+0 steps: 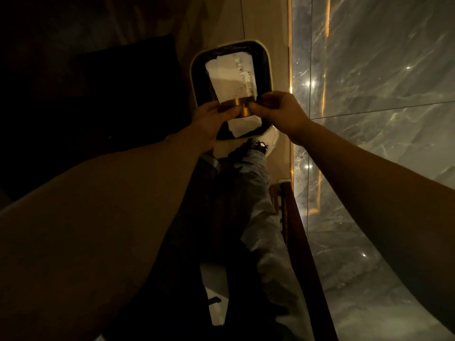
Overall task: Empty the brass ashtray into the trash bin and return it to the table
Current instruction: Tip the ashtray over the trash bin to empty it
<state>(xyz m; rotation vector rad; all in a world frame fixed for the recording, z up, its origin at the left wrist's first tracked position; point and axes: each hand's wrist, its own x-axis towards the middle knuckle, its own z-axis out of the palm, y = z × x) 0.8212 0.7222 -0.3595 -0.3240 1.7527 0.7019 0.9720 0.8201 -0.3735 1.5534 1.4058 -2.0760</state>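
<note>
The brass ashtray (238, 107) is held over the open trash bin (268, 67), turned on its side so that its shiny gold wall faces me. My left hand (209, 121) grips its left edge and my right hand (278, 110) pinches its right edge. The bin is a rounded rectangle with a pale rim and a black liner. White paper (230, 75) lies inside it. The ashtray's inside is hidden from me.
A grey marble wall (381, 94) with a lit gold strip runs along the right. My legs and a white shoe (269, 141) stand just before the bin. A dark piece of furniture (110, 94) fills the left. The floor around the bin is pale wood.
</note>
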